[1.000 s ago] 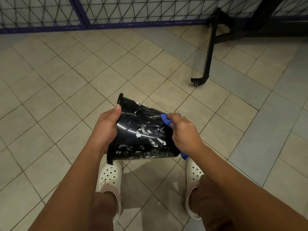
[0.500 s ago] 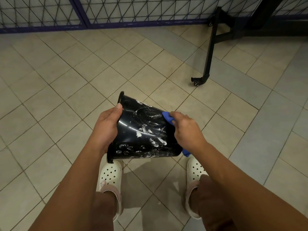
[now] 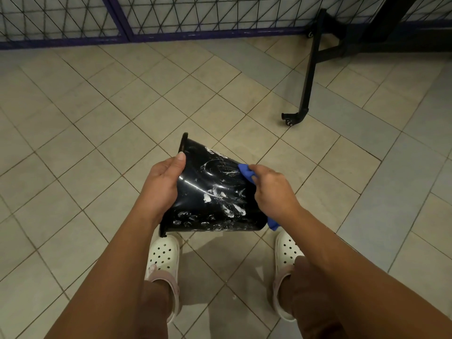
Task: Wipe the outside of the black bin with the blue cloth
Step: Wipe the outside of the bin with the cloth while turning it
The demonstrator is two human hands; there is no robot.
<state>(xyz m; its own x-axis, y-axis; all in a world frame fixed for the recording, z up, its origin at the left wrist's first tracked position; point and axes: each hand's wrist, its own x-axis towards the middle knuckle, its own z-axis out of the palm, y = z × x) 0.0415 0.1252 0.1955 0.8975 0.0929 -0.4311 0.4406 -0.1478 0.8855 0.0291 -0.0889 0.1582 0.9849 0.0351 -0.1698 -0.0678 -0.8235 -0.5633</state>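
Sideways between the hands lies the black bin [image 3: 210,192], left hand [image 3: 161,184] gripping its rim end, right hand [image 3: 271,189] pinching the blue cloth [image 3: 245,172] against its base end.

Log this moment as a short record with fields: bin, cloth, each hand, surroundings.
bin: black bin, held on its side, white smears on its outer wall
cloth: blue cloth, bunched against the bin's wall
left: left hand grips the bin near its rim
right: right hand holds the cloth
surroundings: tiled floor, black wheeled frame, mesh fence
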